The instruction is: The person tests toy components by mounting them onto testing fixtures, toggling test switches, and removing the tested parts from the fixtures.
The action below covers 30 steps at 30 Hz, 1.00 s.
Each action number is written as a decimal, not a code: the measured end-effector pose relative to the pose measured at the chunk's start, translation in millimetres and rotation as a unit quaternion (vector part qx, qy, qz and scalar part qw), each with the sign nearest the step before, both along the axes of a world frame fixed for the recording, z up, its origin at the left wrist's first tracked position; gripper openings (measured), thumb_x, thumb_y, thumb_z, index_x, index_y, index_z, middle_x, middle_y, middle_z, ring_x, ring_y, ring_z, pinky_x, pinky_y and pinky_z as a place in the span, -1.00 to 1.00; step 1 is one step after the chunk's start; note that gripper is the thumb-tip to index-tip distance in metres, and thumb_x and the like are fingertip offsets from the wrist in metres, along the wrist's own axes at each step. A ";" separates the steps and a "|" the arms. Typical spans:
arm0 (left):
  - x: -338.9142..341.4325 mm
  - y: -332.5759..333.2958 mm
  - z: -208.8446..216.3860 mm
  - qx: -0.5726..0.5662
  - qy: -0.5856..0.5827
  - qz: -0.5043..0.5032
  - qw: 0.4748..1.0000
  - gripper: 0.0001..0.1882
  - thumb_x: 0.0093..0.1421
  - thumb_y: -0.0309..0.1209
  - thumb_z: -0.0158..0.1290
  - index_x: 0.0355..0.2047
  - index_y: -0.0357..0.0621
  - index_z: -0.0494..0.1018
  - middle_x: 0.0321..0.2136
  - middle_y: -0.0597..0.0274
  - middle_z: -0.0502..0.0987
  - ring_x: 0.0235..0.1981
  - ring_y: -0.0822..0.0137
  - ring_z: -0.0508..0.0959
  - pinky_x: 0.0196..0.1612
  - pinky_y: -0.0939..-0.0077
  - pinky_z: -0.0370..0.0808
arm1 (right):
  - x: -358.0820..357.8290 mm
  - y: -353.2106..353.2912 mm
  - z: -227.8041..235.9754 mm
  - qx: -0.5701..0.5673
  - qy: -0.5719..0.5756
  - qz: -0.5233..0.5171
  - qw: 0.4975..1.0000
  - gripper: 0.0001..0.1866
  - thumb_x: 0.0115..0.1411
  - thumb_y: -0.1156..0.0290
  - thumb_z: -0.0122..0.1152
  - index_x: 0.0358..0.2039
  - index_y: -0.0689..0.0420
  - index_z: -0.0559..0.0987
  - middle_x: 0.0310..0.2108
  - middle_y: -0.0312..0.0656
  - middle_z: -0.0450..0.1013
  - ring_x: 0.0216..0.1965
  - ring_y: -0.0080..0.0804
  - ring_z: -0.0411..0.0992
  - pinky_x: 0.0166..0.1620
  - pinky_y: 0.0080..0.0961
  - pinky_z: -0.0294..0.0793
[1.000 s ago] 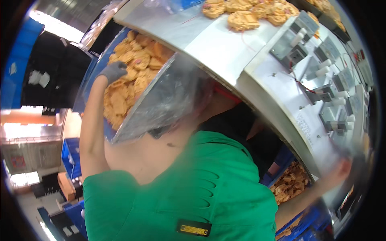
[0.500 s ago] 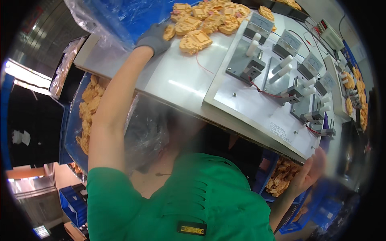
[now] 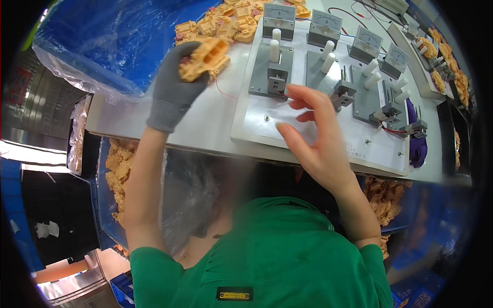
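Observation:
My left hand (image 3: pixel 177 97), in a grey glove, grips a yellow-orange plastic housing (image 3: pixel 205 59) with a hollow cavity in it, raised above the white bench. A thin red wire hangs near the part. My bare right hand (image 3: pixel 323 141) hovers over the near side of a white test board (image 3: pixel 257 110), thumb and fingers apart, holding nothing. Close to its fingertips is a grey metal clamp block (image 3: pixel 277 79) with white pegs (image 3: pixel 275 51) behind it. Similar blocks and pegs are lined up to the right.
Needle meters (image 3: pixel 279 20) line the board's far edge. A pile of similar housings (image 3: pixel 226 23) lies at the back, beside a blue bin (image 3: pixel 108 46) lined with clear plastic. Crates with more parts (image 3: pixel 119 169) stand below the bench. A purple cloth (image 3: pixel 418 149) lies at right.
My left hand has lifted a housing from the pile and brought it nearer. My right hand has come up from the lower right to above the board. The view has shifted.

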State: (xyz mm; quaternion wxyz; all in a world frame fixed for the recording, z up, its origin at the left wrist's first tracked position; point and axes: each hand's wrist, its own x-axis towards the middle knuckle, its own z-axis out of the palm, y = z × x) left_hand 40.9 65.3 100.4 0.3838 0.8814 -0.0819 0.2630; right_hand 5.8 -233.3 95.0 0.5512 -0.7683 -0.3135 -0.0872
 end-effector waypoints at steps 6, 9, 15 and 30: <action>35.6 -31.8 4.5 0.093 -0.037 -0.007 0.995 -0.45 0.02 -0.48 0.26 0.07 -0.15 0.45 -0.06 0.07 0.53 -0.01 0.16 0.55 0.11 0.36 0.48 | 7.8 29.0 -15.3 0.073 0.010 -0.035 0.997 -0.46 0.21 0.50 0.31 0.18 0.17 0.36 0.00 -0.14 0.39 0.01 -0.36 0.41 0.05 -0.44 0.40; 46.9 -33.7 4.5 0.078 0.028 0.001 0.997 -0.44 0.08 -0.48 0.27 0.12 -0.20 0.42 0.02 0.09 0.54 0.07 0.29 0.52 0.17 0.43 0.43 | 9.1 27.5 -18.9 0.108 0.042 -0.029 0.993 -0.43 0.21 0.48 0.31 0.22 0.15 0.34 0.00 -0.14 0.39 0.02 -0.36 0.41 0.06 -0.43 0.40; 65.6 -34.1 0.5 0.025 0.086 -0.010 0.996 -0.45 0.08 -0.46 0.25 0.12 -0.19 0.43 0.02 0.14 0.54 0.07 0.32 0.51 0.19 0.44 0.41 | 11.5 24.3 -12.9 0.069 0.010 -0.007 0.998 -0.44 0.19 0.47 0.33 0.21 0.12 0.40 0.00 -0.18 0.41 0.01 -0.38 0.41 0.05 -0.42 0.40; 70.3 -70.2 45.6 0.462 -0.227 -0.077 0.854 -0.42 -0.08 -0.54 0.30 0.01 0.11 0.49 0.02 0.27 0.53 0.06 0.06 0.51 0.05 0.20 0.49 | 11.7 19.5 -10.0 0.093 0.001 0.040 0.995 -0.54 0.14 0.42 0.35 0.06 0.15 0.48 -0.15 -0.11 0.46 -0.12 -0.23 0.45 0.00 -0.35 0.45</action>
